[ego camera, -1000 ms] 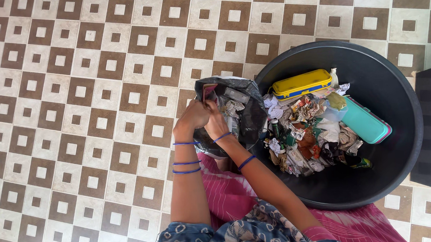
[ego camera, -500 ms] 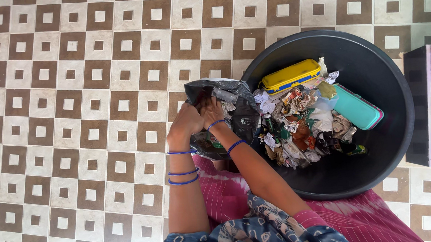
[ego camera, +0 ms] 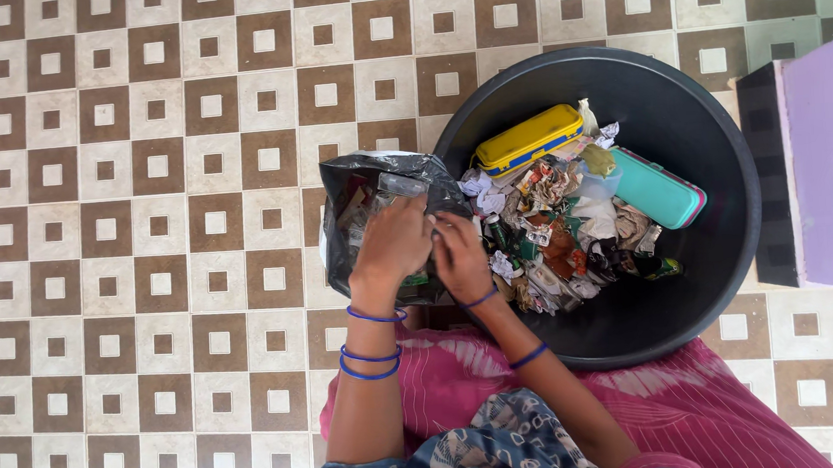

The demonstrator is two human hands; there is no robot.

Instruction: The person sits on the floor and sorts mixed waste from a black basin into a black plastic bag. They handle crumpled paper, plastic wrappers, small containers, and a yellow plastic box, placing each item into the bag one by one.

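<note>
Left hand (ego camera: 393,243) and right hand (ego camera: 458,255) both sit at the mouth of the black plastic bag (ego camera: 356,185), fingers curled onto its contents; can't tell exact grip. Bag is on the tiled floor (ego camera: 127,232), touching the left rim of the black tub (ego camera: 697,101) full of paper scraps (ego camera: 556,235).

Open tiled floor (ego camera: 127,232) left of bag (ego camera: 356,185)

A crumpled black plastic bag (ego camera: 375,183), mouth open and stuffed with scraps, sits on the checkered floor, touching the black tub's rim at its nine o'clock.
</note>
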